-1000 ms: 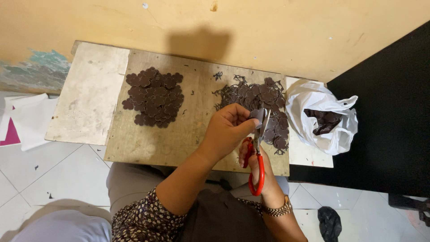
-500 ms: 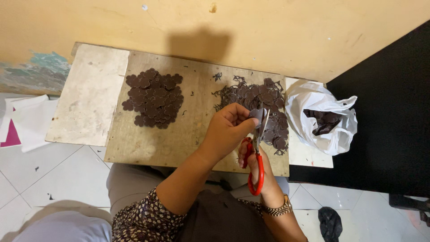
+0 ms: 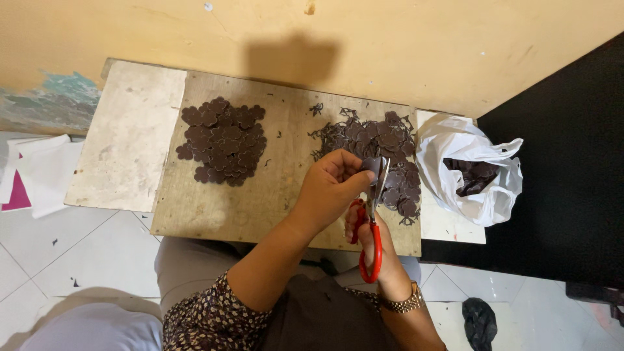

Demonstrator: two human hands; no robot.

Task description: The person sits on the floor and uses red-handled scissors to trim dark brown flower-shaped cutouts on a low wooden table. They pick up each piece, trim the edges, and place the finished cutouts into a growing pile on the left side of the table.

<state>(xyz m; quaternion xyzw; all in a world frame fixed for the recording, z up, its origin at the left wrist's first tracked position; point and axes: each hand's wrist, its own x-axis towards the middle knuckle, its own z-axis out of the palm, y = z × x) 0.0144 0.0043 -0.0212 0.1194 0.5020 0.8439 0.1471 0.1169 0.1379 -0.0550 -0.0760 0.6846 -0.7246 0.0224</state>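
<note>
My left hand [image 3: 330,192] pinches a small dark brown cut-out piece [image 3: 371,165] over the wooden board [image 3: 214,208]. My right hand [image 3: 372,242] grips red-handled scissors [image 3: 372,221], whose blades point up and close on that piece. A neat pile of flower-shaped dark brown pieces [image 3: 224,140] lies to the left of my hands. A looser heap of pieces and trimmings [image 3: 383,146] lies just behind the scissors.
A white plastic bag [image 3: 468,169] holding more dark pieces sits at the board's right end. A pale slab [image 3: 127,140] adjoins the board on the left, with white and pink paper [image 3: 32,172] on the tiled floor. A yellow wall stands behind; a black surface lies right.
Both hands stay in nearly the same place; the scissors and the held piece have shifted only slightly as cutting goes on.
</note>
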